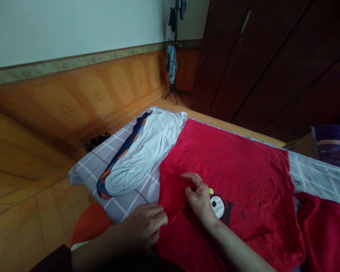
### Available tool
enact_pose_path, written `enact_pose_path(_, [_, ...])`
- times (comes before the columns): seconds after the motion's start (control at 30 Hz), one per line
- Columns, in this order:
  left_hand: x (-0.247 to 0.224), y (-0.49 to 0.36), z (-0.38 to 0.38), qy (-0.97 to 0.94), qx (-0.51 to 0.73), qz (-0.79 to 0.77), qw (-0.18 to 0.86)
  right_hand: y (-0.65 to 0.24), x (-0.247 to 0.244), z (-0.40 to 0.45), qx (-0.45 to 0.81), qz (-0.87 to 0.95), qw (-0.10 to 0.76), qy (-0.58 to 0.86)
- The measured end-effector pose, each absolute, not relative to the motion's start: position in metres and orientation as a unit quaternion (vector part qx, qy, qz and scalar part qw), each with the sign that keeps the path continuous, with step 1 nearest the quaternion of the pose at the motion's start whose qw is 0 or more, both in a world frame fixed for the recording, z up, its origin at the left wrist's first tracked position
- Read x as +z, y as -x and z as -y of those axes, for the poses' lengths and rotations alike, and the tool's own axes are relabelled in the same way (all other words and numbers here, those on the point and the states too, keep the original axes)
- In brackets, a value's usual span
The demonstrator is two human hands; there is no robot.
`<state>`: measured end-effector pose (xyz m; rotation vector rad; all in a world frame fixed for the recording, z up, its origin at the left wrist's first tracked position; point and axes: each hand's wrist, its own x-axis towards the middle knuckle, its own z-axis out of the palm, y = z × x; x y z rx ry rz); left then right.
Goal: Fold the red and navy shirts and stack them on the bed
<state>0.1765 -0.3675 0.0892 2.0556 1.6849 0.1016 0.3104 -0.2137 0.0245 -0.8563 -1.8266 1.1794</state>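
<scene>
Two hands down: left hand and right hand on the red shirt

My left fingers lie close together and curled over a fold near the shirt's near left edge; I cannot tell whether they are pinching the cloth or only pressing on it. My right fingers are half curled and slightly spread, their tips just above the same fold; they have hold of nothing that I can see, and the heel of that hand is just beside a cartoon eye printed on the shirt. The shirt lies flat and wrinkled across the bed, its far edge reaching the grey checked sheet; a second red cloth lies bunched at my right. To the left of the shirt, and touching it, lies a white garment with a navy and orange stripe; beyond the bed, dark shoes sit on the tiled floor by the wall; a clothes stand holds a grey garment in the corner; a dark wardrobe fills the right side; a cardboard box sits by the bed's far right edge.
</scene>
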Motion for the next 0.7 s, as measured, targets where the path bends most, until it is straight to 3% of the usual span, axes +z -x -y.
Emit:
enact_pose_path(0.37, [0.099, -0.164, 0.376, -0.727, 0.022, -0.608, 0.316, -0.313, 0.025, 0.227, 0.358, 0.832, 0.322, 0.274])
enact_pose_path(0.6, [0.089, -0.165, 0.341, -0.725, 0.095, -0.648, 0.211, -0.317, 0.032, 0.225, 0.267, 0.861, 0.348, 0.255])
enact_pose_path(0.7, [0.087, -0.169, 0.333, -0.773, 0.058, -0.598, 0.206, -0.318, 0.040, 0.230, 0.253, 0.871, 0.349, 0.234])
